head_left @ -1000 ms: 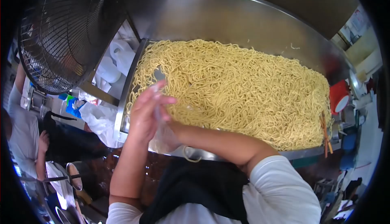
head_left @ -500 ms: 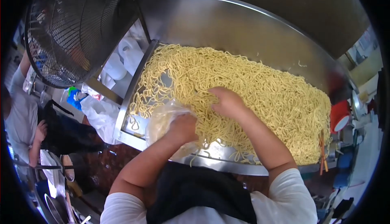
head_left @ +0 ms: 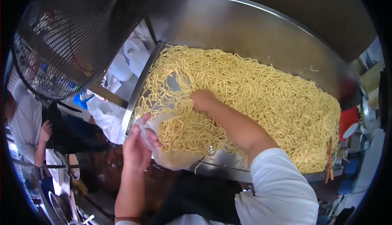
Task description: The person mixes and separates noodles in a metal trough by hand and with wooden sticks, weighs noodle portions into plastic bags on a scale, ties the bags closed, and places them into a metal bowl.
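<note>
Yellow noodles (head_left: 261,98) lie in a thick layer over a metal tray (head_left: 222,163). My left hand (head_left: 138,145) pinches the edge of a clear plastic bag (head_left: 177,160) at the tray's front left. The bag is spread open, and a heap of noodles lies at its mouth, partly inside it. My right hand (head_left: 204,101) is closed and pressed into the noodles just beyond the bag; its fingertips are hidden among the strands. Left of that hand the noodles thin out, and bare metal shows through.
A caged fan (head_left: 61,49) stands close at the upper left. White plastic jugs (head_left: 136,55) and a white bag (head_left: 106,116) sit left of the tray. Chopsticks (head_left: 329,161) and a red container (head_left: 349,121) are at the right end. Another person (head_left: 26,119) stands far left.
My left hand has moved left, from over the bag to its edge. The bag has opened out, with noodles at its mouth. My right hand has shifted left and down into the noodles.
</note>
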A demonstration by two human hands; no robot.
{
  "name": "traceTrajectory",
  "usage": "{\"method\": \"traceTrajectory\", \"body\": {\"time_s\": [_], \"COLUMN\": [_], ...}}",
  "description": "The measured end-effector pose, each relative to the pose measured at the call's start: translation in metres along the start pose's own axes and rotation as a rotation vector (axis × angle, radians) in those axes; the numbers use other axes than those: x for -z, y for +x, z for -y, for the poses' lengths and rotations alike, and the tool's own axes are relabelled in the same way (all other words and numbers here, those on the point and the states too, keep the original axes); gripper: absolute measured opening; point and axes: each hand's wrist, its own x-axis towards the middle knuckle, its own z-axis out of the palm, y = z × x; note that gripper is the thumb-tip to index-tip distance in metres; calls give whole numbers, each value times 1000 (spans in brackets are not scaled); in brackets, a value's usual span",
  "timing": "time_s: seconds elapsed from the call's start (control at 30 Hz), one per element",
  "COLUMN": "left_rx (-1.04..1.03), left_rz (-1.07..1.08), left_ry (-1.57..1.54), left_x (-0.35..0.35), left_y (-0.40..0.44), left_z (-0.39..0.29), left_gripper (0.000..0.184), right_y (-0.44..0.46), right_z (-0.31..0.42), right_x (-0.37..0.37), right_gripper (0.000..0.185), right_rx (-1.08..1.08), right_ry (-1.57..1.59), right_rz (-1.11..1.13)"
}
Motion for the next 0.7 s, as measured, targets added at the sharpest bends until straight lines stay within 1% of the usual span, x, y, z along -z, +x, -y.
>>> {"method": "traceTrajectory", "body": {"time_s": [0.03,0.07,0.13,0.2,0.23,0.27,0.3,0.33,0.37,0.4,0.43,0.47,0.5,0.53,0.57,0.6,0.63,0.67,0.7], "left_rx": [-30,-18,-7,-93,-89,-143,-190,-166,-155,-153,-152,-182,-180,-315,-450,-389,-350,-298,-78], "left_rz": [34,41,33,127,132,277,426,489,510,447,385,238,242,232,213,208,376,551,666], "left_ry": [-33,18,56,149,150,144,135,156,156,192,230,347,343,526,708,889,1204,1519,1730], "left_x": [-2,-7,-19,-38,-50,-64,-73,-75,-73,-69,-63,-55,-35,-11,2,-17,-29,-39,-55], "left_y": [-2,-4,-2,7,8,7,8,10,14,20,28,34,49,66,73,60,56,56,57], "left_z": [-7,-13,-18,-19,-25,-33,-36,-36,-33,-26,-19,-12,2,19,29,27,25,27,40], "left_gripper": [62,62,63,72,72,74,76,79,79,77,74,79,79,75,72,72,70,68,67], "right_y": [-25,-48,-89,-119,-129,-131,-111,-88,-78,-74,-85,-106,-120,-125,-135,-147,-166,-178,-188], "right_z": [3,5,17,46,70,102,129,148,155,157,157,156,146,124,98,72,53,25,4], "right_x": [12,22,38,45,41,30,-4,-36,-49,-53,-33,6,33,42,46,51,65,58,45], "right_gripper": [37,37,41,42,39,35,30,26,25,25,25,24,23,27,31,35,44,47,49], "right_rx": [-21,-20,-108,18,88,152,307,466,583,681,668,521,379,399,339,280,126,55,-20], "right_ry": [184,171,565,988,885,778,943,1103,819,527,531,412,289,391,510,623,586,607,630], "right_rz": [20,29,-167,-114,-276,-442,-389,-338,-141,55,35,120,213,138,-31,-201,-262,-317,-373]}}
